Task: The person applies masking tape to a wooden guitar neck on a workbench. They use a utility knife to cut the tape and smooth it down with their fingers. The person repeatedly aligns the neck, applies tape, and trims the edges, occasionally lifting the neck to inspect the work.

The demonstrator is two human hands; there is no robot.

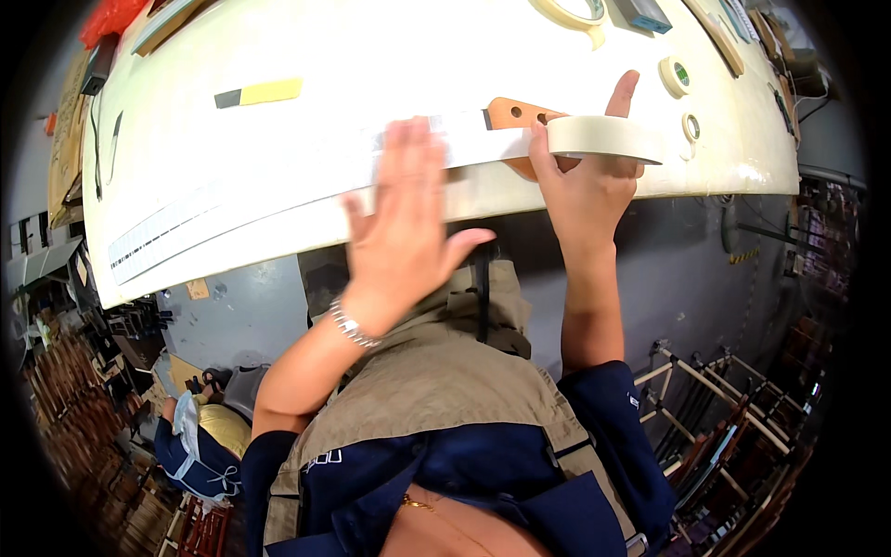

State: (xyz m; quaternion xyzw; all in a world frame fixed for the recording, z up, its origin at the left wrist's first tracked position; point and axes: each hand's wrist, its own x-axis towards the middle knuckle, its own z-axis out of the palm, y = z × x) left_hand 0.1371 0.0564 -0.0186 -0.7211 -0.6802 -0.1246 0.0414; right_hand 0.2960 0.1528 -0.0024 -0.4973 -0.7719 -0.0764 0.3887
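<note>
My left hand (399,223) lies flat with fingers stretched out, slightly blurred, over a pale strip (469,148) near the table's front edge. My right hand (589,200) holds a wide cream roll of masking tape (594,136), thumb at its left side and one finger pointing up behind it. The pale strip runs from the roll towards my left hand. Under and behind the roll shows an orange-brown wooden piece (513,113) with round holes and a dark edge, like an instrument headstock; the rest of it is hidden.
A yellow and dark grey flat tool (260,92) lies farther back on the white table (325,56). Smaller tape rolls (677,76) and a larger roll (571,11) lie at the right. A long strip with dark marks (158,243) is at the left. A person (200,446) is at the lower left.
</note>
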